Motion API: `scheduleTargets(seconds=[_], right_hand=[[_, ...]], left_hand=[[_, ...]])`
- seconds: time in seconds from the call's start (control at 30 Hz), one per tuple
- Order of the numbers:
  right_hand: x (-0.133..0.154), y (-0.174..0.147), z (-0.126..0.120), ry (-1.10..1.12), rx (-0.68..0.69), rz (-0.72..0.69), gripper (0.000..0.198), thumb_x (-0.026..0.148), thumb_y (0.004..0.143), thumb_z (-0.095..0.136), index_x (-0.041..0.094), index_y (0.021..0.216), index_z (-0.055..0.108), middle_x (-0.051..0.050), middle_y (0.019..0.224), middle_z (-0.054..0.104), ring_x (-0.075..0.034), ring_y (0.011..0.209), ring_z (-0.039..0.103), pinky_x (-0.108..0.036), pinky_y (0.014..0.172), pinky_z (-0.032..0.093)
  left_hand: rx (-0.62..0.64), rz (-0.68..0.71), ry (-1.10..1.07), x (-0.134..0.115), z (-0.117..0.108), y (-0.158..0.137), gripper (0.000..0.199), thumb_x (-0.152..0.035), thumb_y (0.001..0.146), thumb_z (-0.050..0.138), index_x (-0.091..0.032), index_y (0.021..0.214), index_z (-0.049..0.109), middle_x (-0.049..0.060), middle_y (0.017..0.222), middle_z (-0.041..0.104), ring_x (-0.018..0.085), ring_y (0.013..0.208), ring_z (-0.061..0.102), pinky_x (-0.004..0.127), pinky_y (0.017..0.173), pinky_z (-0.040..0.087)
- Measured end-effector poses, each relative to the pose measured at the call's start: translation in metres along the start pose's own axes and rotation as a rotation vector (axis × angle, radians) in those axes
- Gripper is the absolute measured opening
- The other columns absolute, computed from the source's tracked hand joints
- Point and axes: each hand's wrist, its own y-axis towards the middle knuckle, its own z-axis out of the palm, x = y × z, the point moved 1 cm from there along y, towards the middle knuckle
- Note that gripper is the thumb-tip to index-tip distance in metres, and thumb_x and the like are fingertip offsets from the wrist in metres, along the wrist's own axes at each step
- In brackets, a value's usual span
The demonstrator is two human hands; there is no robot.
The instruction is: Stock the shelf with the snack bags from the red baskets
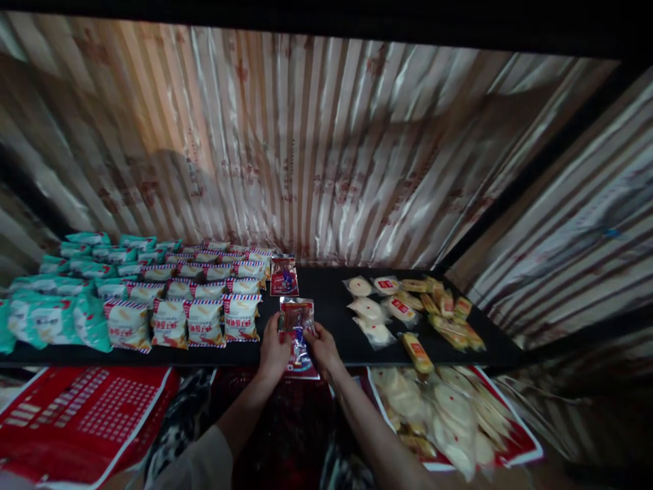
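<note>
Between my hands, at the front edge of the black shelf (326, 286), is a red and purple snack packet (300, 340) with a clear upper part. My left hand (275, 348) grips its left side, and my right hand (322, 348) pinches its right side with the thumb on the front. Just behind it, a similar red packet (283, 275) stands at the back of the shelf. To the left of my hands are rows of white and red snack bags (241, 318), set upright with striped tops.
Teal snack bags (54, 318) fill the shelf's left end. Flat round packaged cakes (368, 310) and yellow wrapped snacks (449, 309) lie on the right. Below are a red printed sheet (76, 415) and more packaged cakes (451, 422). Striped plastic sheeting (306, 150) hangs behind.
</note>
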Motion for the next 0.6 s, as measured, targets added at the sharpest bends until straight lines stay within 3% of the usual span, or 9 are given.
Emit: scheduleTargets(seconds=[0.1,0.17,0.3,0.43,0.6], right_hand=[[0.006,0.034,0.009,-0.064,-0.031,-0.025,0.034,0.031,0.056,0.068,0.017,0.087,0.062,0.001,0.071,0.068,-0.015,0.062,0.06,-0.027,0.063,0.046],[0.011,0.054,0.017,-0.133,-0.051,-0.043,0.032,0.029,0.058,0.064,0.017,0.088,0.062,0.0,0.073,0.068,-0.015,0.064,0.061,-0.027,0.064,0.047],[0.019,0.093,0.028,-0.371,-0.079,-0.12,0.026,0.026,0.066,0.057,0.016,0.089,0.063,-0.003,0.081,0.07,-0.018,0.073,0.063,-0.027,0.068,0.048],[0.02,0.127,0.033,-0.665,-0.087,-0.211,0.029,0.023,0.075,0.05,0.015,0.1,0.062,-0.006,0.091,0.07,-0.018,0.083,0.064,-0.027,0.075,0.047],[0.018,0.144,0.037,-0.878,-0.155,-0.25,0.042,0.018,0.078,0.047,0.014,0.118,0.056,-0.011,0.103,0.066,-0.022,0.095,0.061,-0.031,0.083,0.044]], left_hand=[[-0.044,0.249,0.271,-0.004,0.011,0.019,0.048,-0.002,0.061,0.058,-0.021,0.105,0.061,0.007,0.14,0.042,0.028,0.135,0.028,0.039,0.114,0.016],[-0.054,0.32,0.391,-0.007,0.018,0.035,0.045,-0.002,0.063,0.056,-0.022,0.103,0.063,0.007,0.139,0.044,0.028,0.135,0.028,0.04,0.114,0.016],[-0.091,0.365,0.544,-0.012,0.028,0.071,0.044,-0.004,0.065,0.053,-0.021,0.105,0.064,0.005,0.139,0.045,0.029,0.137,0.022,0.043,0.115,0.015],[-0.104,0.393,0.544,-0.012,0.033,0.102,0.042,-0.004,0.065,0.052,-0.018,0.102,0.065,0.007,0.136,0.048,0.03,0.138,0.018,0.045,0.115,0.012],[-0.073,0.381,0.574,-0.003,0.035,0.121,0.047,-0.004,0.065,0.052,-0.018,0.109,0.062,0.008,0.139,0.045,0.029,0.14,0.012,0.047,0.115,0.009]])
